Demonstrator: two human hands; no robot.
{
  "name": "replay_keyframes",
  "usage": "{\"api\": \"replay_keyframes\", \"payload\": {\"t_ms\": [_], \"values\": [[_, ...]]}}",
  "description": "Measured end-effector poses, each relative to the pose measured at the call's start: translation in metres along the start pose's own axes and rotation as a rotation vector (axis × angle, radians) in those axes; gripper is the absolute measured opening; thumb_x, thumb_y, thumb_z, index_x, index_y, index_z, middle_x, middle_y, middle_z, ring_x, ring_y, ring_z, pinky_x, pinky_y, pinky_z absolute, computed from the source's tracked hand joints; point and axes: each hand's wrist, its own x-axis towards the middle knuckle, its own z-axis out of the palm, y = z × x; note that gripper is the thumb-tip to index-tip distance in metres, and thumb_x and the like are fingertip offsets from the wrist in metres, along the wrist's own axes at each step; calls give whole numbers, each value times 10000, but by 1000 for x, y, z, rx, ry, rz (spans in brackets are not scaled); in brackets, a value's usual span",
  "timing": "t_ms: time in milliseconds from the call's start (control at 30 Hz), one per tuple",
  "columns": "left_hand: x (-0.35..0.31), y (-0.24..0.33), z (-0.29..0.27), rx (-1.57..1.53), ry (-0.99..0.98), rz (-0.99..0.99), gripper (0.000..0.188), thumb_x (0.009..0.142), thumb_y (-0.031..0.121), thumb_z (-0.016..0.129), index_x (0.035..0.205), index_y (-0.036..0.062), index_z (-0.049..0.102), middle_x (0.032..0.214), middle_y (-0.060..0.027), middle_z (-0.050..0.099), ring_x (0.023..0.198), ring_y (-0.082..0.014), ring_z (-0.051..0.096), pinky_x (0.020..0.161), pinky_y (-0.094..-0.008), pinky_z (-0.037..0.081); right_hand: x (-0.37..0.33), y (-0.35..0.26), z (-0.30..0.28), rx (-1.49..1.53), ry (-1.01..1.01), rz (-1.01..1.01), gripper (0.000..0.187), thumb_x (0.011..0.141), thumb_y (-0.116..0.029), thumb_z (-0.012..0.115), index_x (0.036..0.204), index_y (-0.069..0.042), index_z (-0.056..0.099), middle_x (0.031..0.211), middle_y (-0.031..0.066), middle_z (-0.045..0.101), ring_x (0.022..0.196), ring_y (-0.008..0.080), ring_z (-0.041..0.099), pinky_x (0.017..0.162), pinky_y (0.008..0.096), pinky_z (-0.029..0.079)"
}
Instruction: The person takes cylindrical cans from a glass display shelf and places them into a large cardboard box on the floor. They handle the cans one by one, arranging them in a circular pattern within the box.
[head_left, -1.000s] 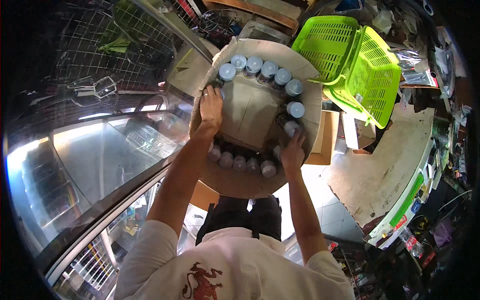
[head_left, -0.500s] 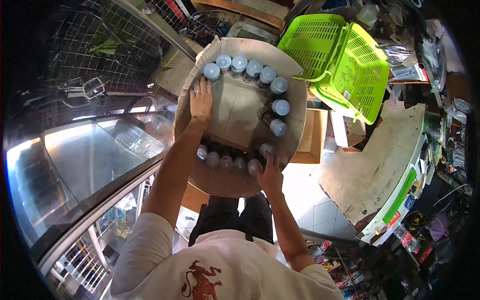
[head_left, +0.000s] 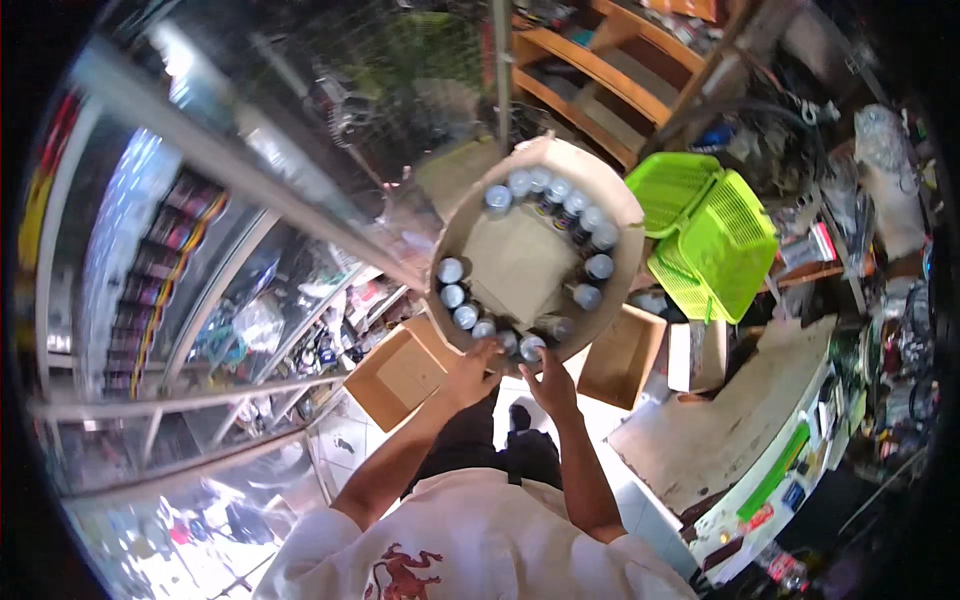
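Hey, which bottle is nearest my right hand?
The bottle at the carton's near edge, its pale cap right by the fingertips of your right hand; the other bottles are all farther from that hand.

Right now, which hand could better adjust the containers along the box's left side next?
Probably the left hand: at the near rim of the box, it is nearer those containers than the right hand.

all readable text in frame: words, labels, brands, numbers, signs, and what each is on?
None legible.
Bottles in the cardboard box: markings too small.
Row of dark packages at left: blurred.
Red-and-white packet at right: too small.
White shirt: red figure, no lettering seen.
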Motion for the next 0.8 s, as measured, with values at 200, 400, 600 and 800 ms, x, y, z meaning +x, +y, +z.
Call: {"api": "replay_keyframes", "payload": {"t_ms": [200, 400, 600, 800], "values": [[-151, 43, -17, -272, 218, -258, 425, 923, 204, 729, 1284, 20, 602, 1243, -198, 642, 1155, -318, 657, 985, -405, 534, -69, -44, -3, -10, -225, -176, 522, 919, -314, 750, 1315, -47, 540, 1221, 168, 657, 1033, 303, 696, 877, 418, 552], [-271, 54, -29, -358, 418, -379, 492, 925, 293, 747, 1297, 5, 602, 1258, -184, 669, 1133, -320, 672, 954, -417, 544, -136, -99, 20, 50, -464, -305, 493, 918, -286, 759, 1284, -13, 573, 1211, 208, 667, 994, 331, 711, 859, 418, 564], [-369, 37, -44, -267, 658, -374, 441, 942, 238, 727, 1309, 34, 593, 1288, -164, 657, 1124, -325, 685, 933, -413, 555, -174, -173, 77, 41, -634, -541, 529, 915, -314, 757, 1297, 1, 567, 1216, 195, 671, 964, 317, 714, 845, 407, 562], [-500, 4, -73, -283, 912, -512, 445, 937, 270, 725, 1299, 44, 596, 1222, -185, 673, 1098, -350, 680, 932, -452, 542, -217, -291, 154, -72, -843, -673, 566, 930, -372, 739, 1350, -39, 557, 1253, 187, 673, 1019, 310, 712, 863, 401, 557]]}}
